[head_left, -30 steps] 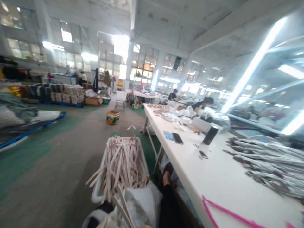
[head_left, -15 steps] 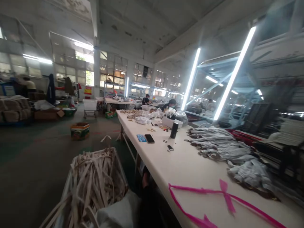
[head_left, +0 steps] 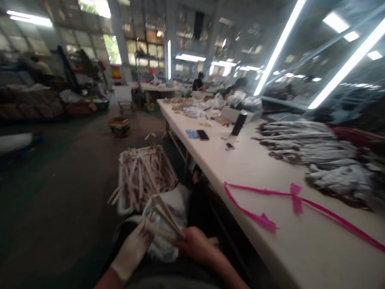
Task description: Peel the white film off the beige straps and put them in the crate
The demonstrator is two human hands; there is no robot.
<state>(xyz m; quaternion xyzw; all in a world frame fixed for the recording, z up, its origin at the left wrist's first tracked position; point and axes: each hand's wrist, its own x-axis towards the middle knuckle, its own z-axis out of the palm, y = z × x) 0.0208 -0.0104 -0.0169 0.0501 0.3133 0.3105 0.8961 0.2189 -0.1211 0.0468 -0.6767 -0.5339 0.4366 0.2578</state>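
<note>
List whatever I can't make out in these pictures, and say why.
Head view:
- Left hand: motion blur hides exactly how its fingers meet the held strips.
- Right hand: blur and shadow hide where its fingertips end.
- Bin: its floor is hidden by the heaped strips.
- Pink ribbon: one end is cut off by the right edge.
- Phone: too small and dark to read any display.

Pale narrow straps (head_left: pixel 161 231), bent, between both hands (head_left: pixel 195 243)
</note>
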